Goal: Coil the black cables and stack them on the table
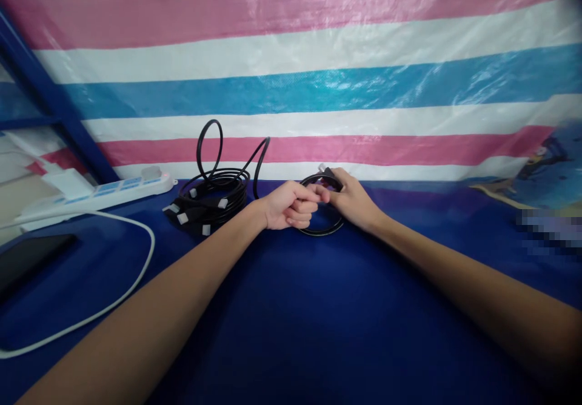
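Note:
A black cable [322,233] is looped into a round coil above the blue table. My right hand [355,199] grips the coil's right side, and a connector with a pale cap [322,167] sticks up beside its fingers. From the left, my left hand [294,205] reaches across the coil with its fingers curled in, thumb and index finger closed at the cable; the exact contact is partly hidden. Left of that hand lies a heap of black cables [234,194], with several pale-capped plugs facing me and loops standing up at the back.
A white power strip [118,190] with a plugged-in charger [68,182] stands at the back left. A white cord [148,259] curves over the table near a dark phone-like slab [34,262]. Striped plastic sheeting [295,96] hangs behind. A blue frame post [75,114] rises left.

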`<control>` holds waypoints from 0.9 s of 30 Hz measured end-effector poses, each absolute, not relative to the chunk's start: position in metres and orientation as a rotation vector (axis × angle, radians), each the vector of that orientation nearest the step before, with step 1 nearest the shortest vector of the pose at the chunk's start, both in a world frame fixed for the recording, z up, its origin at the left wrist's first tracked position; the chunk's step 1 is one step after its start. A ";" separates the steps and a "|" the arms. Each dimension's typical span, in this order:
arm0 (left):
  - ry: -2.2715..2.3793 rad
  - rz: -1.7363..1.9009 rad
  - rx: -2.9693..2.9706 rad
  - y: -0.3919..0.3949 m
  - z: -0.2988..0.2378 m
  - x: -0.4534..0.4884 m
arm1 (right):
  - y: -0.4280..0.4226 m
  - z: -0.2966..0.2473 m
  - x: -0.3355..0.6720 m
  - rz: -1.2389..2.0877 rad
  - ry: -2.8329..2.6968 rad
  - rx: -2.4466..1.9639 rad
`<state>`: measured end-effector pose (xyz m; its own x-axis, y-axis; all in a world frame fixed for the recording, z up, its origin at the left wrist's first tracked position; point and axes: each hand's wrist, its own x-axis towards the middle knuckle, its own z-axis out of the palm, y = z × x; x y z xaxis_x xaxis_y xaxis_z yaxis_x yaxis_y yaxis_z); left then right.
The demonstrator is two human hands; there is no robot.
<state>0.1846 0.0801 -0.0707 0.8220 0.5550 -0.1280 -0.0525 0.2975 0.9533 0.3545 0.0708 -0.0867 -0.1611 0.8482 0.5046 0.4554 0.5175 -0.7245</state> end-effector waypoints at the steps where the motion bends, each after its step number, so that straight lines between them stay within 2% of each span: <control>1: 0.494 0.440 1.217 0.080 -0.072 0.185 | 0.071 -0.087 0.354 0.523 -1.800 -1.088; 9: 0.580 0.629 1.298 0.083 -0.079 0.192 | 0.066 -0.089 0.345 0.724 -1.733 -1.116; 16: 0.648 0.776 1.382 0.078 -0.079 0.197 | 0.060 -0.087 0.345 0.739 -1.612 -1.166; 27: 0.864 1.385 1.756 0.060 -0.085 0.212 | 0.066 -0.089 0.345 0.978 -1.045 -1.197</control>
<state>0.2120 0.0599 -0.0849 0.1950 0.8493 0.4905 0.0670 -0.5105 0.8573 0.3452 0.0664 -0.0887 0.2408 0.9652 0.1018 -0.0376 0.1141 -0.9928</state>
